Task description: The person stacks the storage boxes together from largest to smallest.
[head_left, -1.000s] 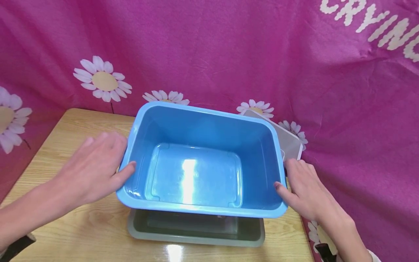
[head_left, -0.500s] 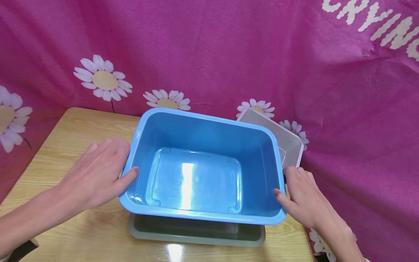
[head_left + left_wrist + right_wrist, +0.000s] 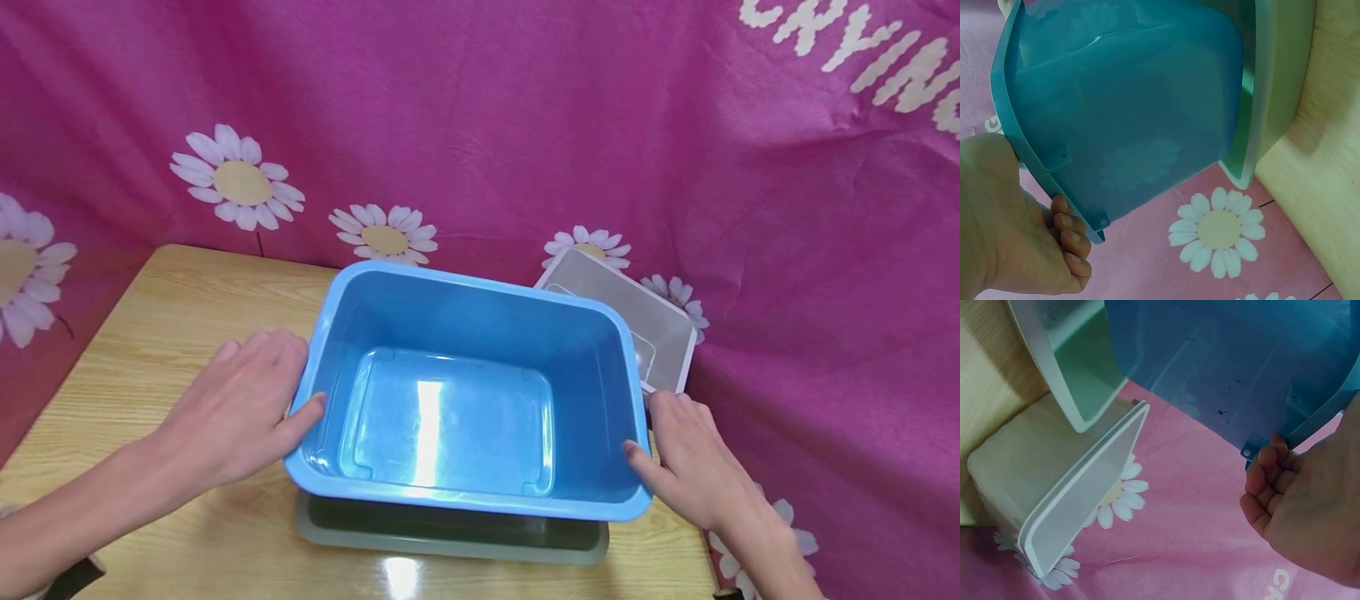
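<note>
Both hands hold a blue plastic tub [image 3: 480, 312] by its short ends. The left hand [image 3: 247, 408] grips the left rim, thumb inside and fingers curled under the lip in the left wrist view. On the right rim, the right hand [image 3: 690, 462] grips the same way; its curled fingers [image 3: 1266, 472] show under the lip. Nothing lies in the blue tub. Its base reaches into the mouth of a grey-green tub [image 3: 450, 546] standing on the table, whose front rim shows below it. The blue tub hides most of the grey-green one.
A whitish box with a grey lid [image 3: 652, 325] stands at the table's back right, partly behind the blue tub. The wooden table [image 3: 187, 325] meets a magenta cloth [image 3: 465, 108] with printed daisies at the back and sides.
Both hands have lowered the blue tub toward the grey-green tub, with its left end shifting slightly right. More of the grey-lidded box shows behind it. Both grips stay the same.
</note>
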Motion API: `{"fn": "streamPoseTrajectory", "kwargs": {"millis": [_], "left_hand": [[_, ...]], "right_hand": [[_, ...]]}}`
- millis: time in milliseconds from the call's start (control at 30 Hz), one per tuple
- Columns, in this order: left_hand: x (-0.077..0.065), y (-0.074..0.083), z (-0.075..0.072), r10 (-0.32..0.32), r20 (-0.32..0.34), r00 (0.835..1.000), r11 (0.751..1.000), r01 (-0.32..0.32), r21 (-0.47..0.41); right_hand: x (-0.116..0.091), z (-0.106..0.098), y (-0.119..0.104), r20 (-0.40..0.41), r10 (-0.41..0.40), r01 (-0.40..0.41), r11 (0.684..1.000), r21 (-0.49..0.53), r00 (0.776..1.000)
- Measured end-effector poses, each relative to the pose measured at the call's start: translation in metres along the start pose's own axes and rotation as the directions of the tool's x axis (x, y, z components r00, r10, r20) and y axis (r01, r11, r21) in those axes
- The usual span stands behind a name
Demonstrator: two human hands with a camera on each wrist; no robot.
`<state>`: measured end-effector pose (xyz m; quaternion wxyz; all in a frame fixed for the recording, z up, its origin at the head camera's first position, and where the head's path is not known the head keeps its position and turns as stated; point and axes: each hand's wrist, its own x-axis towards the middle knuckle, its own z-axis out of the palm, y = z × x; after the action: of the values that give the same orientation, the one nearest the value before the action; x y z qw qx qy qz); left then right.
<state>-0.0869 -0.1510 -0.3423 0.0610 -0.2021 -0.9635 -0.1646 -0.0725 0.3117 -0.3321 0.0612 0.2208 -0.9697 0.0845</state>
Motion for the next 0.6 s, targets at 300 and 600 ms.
{"fn": "streamPoseTrajectory", "kwargs": {"millis": [300,600], "left_hand": [[-0.003,-0.003,0.01,0.008,0.002,1.0,1.0,-0.008,0.004],[-0.004,-0.004,0.017,-0.018,0.026,0.999,1.0,0.018,-0.002]], "right_hand": [[-0.001,0.013,0.002,0.023,-0.009,0.008,1.0,0.004,1.0],[-0.003,0.023,0.004,0.03,-0.004,0.003,1.0,0.016,1.0]]}}
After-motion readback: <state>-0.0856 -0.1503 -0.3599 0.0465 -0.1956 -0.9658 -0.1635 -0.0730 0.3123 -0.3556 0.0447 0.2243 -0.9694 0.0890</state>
